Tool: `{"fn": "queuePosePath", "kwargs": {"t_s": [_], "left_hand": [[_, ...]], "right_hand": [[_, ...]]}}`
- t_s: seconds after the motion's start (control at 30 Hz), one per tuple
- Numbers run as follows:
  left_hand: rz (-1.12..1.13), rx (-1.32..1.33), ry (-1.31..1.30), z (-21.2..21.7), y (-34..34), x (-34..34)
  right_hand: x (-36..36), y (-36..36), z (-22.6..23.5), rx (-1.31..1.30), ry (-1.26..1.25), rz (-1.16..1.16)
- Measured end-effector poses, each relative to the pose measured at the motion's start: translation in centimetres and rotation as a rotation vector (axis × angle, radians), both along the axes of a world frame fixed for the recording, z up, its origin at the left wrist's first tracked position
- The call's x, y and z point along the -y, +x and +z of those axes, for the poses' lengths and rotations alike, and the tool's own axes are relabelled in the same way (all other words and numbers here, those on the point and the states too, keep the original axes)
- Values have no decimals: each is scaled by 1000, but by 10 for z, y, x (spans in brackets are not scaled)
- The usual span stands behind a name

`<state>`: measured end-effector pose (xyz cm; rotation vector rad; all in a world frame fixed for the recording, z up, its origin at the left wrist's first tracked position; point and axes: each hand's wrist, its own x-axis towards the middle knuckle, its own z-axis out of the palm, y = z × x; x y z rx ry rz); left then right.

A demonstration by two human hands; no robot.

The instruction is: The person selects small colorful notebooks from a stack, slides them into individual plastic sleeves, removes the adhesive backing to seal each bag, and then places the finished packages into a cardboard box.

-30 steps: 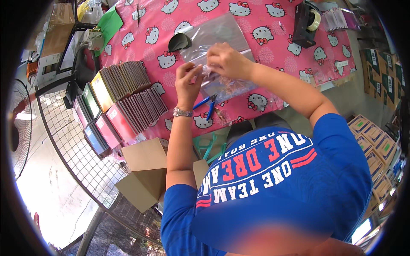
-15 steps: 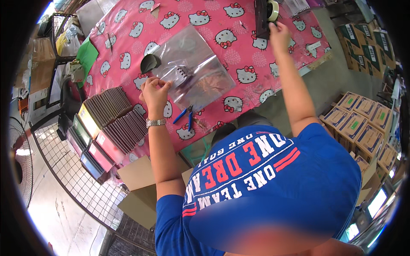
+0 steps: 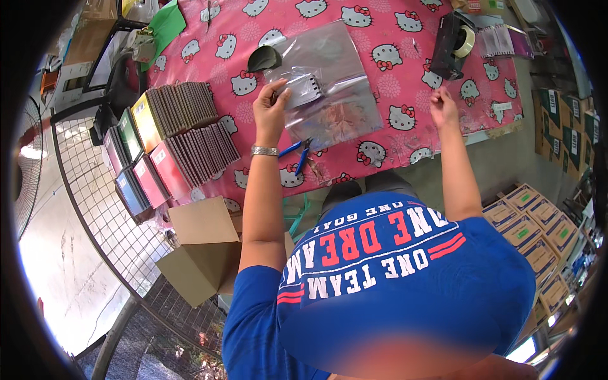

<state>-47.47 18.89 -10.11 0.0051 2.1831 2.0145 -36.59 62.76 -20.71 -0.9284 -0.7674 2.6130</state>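
Note:
My left hand (image 3: 271,107), with a metal watch band at its wrist, is closed at the fingertips on the near left edge of clear plastic around a small spiral notebook (image 3: 306,90). The notebook lies on a larger clear plastic sheet or bag (image 3: 351,63). A dark round dish or roll (image 3: 263,59) sits just beyond my left hand. My right hand (image 3: 444,107) hovers over the table, fingertips pinched together; anything between them is too small to make out. Just past it stands a black tape dispenser (image 3: 448,54) with a tape roll (image 3: 465,41).
Blue-handled pliers (image 3: 301,157) lie near the table's front edge. Stacks of spiral notebooks (image 3: 183,139) stand at left, above an open cardboard box (image 3: 202,225). A pink patterned cloth (image 3: 405,117) covers the table. Stacked cartons (image 3: 532,215) are on the right.
My right hand has come away from the tape dispenser, back toward me. My left hand stays by the small notebook. The whole view has shifted, with table things now farther right.

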Motion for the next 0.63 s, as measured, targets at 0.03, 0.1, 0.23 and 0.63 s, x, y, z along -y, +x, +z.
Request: {"fn": "queuePosePath", "kwargs": {"t_s": [0.03,0.1,0.23,0.63], "left_hand": [[32,-24,15,0,1,-8],[96,-49,28,-6,4,-16],[175,-179,-90,-13,9,-24],[224,-145,37,-20,8,-22]], "right_hand": [[-4,-21,-7,-10,-45,162],[41,-80,12,-155,-105,602],[193,-174,153,-565,1158,1274],[242,-239,92,-108,1280,1981]]}}
